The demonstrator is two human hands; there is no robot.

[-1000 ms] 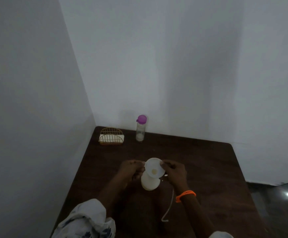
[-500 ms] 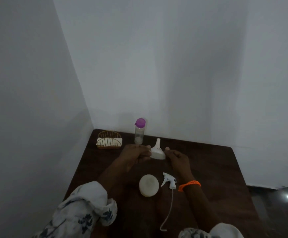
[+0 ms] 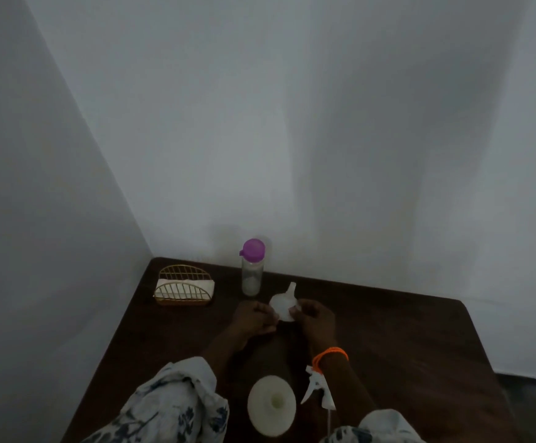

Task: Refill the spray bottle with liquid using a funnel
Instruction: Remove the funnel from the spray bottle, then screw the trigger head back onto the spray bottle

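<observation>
Both hands [image 3: 287, 318] pinch funnel [image 3: 283, 304]

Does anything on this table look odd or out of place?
Only the funnel: both hands, left and right, hold it with its spout pointing up and away, far from the open spray bottle. The sprayer head lies loose beside the bottle. No spills show.
</observation>
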